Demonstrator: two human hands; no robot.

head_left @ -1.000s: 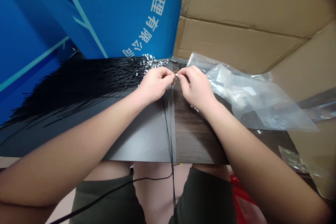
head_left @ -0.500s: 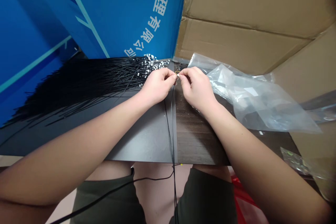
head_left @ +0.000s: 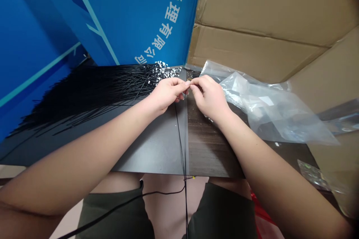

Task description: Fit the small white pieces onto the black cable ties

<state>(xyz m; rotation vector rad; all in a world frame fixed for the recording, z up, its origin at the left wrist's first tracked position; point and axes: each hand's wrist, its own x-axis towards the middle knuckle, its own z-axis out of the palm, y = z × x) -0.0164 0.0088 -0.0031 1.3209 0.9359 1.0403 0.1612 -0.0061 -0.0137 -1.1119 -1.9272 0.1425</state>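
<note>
Over the dark table (head_left: 157,145), my two hands meet fingertip to fingertip. My left hand (head_left: 168,92) is closed in a pinch on a thin black wire (head_left: 180,134), whose lower length hangs past the table's front edge. Close against it, my right hand (head_left: 211,95) has thumb and index finger pinched together; anything between them is too small and hidden to name. Left of my hands lies a large bundle of black wires (head_left: 101,86), and small white pieces (head_left: 162,71) sit at its near-hand ends.
Clear plastic bags (head_left: 269,108) lie right of my right hand. A small bag (head_left: 314,173) rests at the right edge. Behind the table stand a blue printed panel (head_left: 146,11) and brown cardboard (head_left: 260,3). A black cable (head_left: 123,203) crosses above my lap.
My fingertips have drawn tighter together, and the small pale piece seen between them is now covered. The whole view has shifted slightly; the wire still hangs down from my left hand.
</note>
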